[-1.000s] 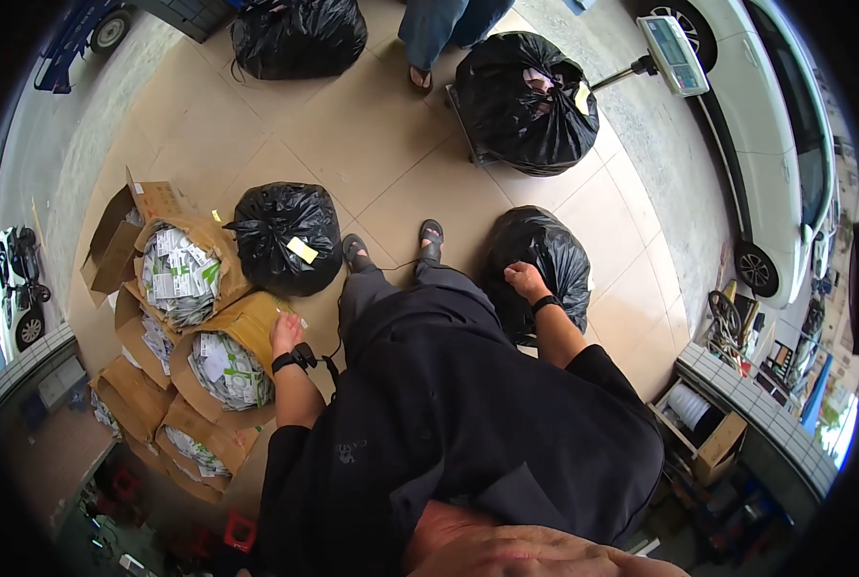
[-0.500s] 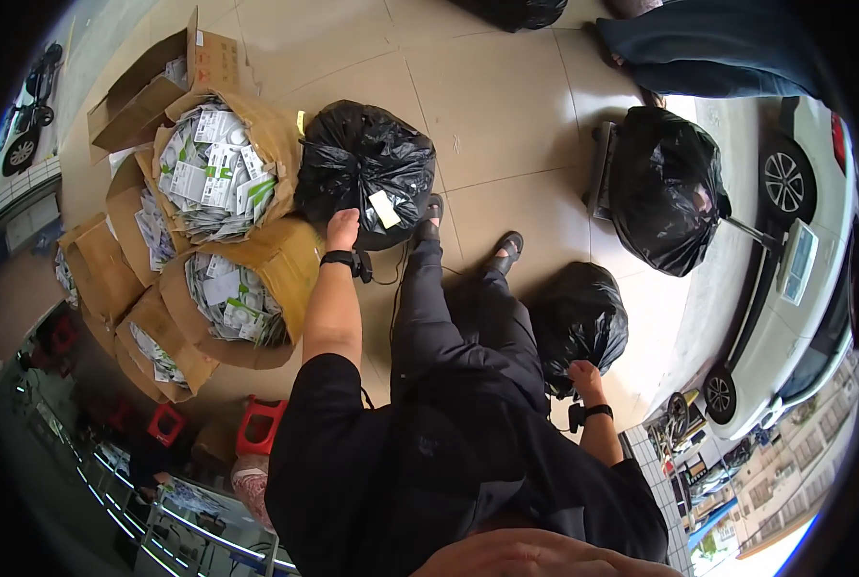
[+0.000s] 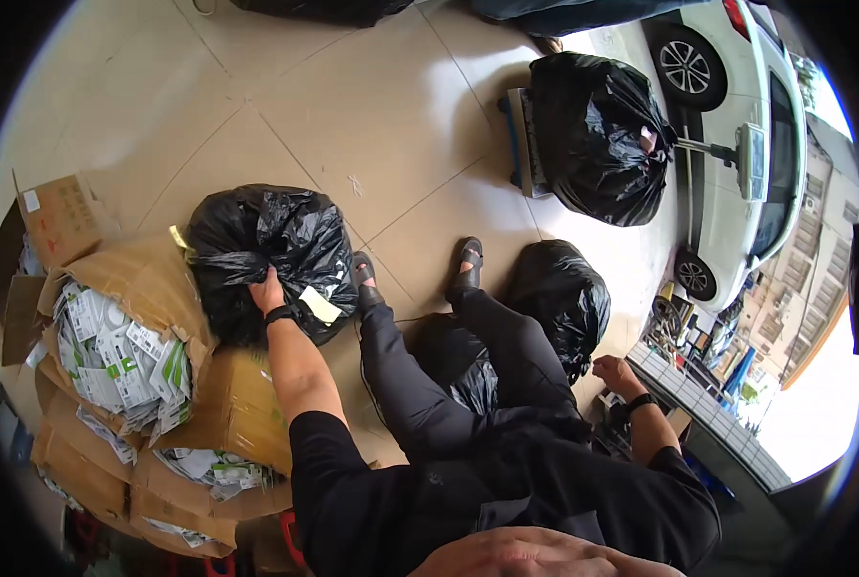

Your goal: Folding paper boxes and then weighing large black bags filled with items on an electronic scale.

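My left hand is closed around the gathered neck of a full black garbage bag, which rests on the tiled floor at my left. A pale yellow paper slip lies on that bag's side. My right hand is curled into a loose fist, with nothing visible in it. Just beyond its fingers stands another full black garbage bag, beside my right leg. A further black garbage bag shows partly between my legs, the rest hidden by them.
Open cardboard boxes filled with white and green printed packets crowd the left side. A large black bag sits on a platform scale at the far right. Behind it stands a white car. Another person's legs show at the top.
My right hand has come off the right-hand bag and sits slightly apart from it. My left hand keeps its grip on the left bag. The view has turned, shifting the boxes down and left.
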{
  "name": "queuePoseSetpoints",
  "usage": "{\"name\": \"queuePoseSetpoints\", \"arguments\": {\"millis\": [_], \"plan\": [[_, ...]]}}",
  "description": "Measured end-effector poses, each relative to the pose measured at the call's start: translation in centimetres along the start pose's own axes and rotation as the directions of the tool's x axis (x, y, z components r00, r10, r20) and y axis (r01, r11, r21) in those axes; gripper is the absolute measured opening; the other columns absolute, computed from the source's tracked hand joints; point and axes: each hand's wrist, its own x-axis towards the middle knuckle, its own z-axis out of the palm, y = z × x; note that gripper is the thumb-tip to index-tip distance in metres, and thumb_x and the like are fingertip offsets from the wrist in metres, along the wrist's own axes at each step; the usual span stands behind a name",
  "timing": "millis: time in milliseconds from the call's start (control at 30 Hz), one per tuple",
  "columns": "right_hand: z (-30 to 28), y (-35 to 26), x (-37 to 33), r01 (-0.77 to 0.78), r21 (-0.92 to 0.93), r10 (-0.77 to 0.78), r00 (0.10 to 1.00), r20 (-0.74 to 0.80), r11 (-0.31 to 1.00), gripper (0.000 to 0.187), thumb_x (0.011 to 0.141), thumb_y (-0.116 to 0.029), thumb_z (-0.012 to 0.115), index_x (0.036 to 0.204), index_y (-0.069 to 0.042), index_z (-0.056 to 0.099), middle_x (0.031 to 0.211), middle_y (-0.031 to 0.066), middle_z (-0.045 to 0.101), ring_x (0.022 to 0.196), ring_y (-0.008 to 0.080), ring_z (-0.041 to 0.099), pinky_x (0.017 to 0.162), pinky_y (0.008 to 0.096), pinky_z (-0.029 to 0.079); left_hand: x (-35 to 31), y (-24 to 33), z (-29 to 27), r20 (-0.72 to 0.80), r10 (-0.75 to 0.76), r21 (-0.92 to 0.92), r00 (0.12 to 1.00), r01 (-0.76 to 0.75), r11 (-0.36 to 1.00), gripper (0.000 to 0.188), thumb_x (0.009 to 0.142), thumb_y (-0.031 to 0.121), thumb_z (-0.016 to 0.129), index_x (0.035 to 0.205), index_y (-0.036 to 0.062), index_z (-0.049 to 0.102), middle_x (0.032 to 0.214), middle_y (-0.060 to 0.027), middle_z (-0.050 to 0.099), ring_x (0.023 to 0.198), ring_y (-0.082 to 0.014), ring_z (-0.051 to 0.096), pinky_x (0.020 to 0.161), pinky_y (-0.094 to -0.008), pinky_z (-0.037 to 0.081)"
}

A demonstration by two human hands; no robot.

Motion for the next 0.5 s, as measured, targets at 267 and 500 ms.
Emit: {"name": "queuePoseSetpoints", "arguments": {"millis": [267, 500], "plan": [[-15.8, 1.1, 16.5, 0.175, -0.095, -0.197, 0.922, -0.333, 0.980, 0.030, 0.087, -0.026, 0.064, 0.103, -0.001, 0.068, 0.096, 0.0156, 0.069, 0.092, 0.0281, 0.066, 0.081, 0.0368, 0.051, 1.0, 0.3, 1.1, -0.083, -0.139, 0.471, 0.987, 0.162, 0.867, 0.079, 0.074, 0.045, 0.076, 0.116, -0.0179, 0.055, 0.123, -0.0306, 0.058, 0.116, -0.0377, 0.056, 0.099, -0.0386, 0.043], [-33.4, -0.4, 34.4, -0.109, -0.184, -0.101, 0.520, -0.848, 0.977, 0.040, 0.085, -0.033, 0.062, 0.112, -0.004, 0.065, 0.110, 0.0214, 0.065, 0.108, 0.0370, 0.060, 0.093, 0.0417, 0.047, -1.9, 1.4, -0.3, 0.054, -0.395, -0.307, 0.917, 0.391, 0.867, 0.056, 0.077, 0.037, 0.064, 0.111, -0.0078, 0.062, 0.105, -0.0149, 0.064, 0.089, -0.0300, 0.063, 0.073, -0.0412, 0.052]]}}
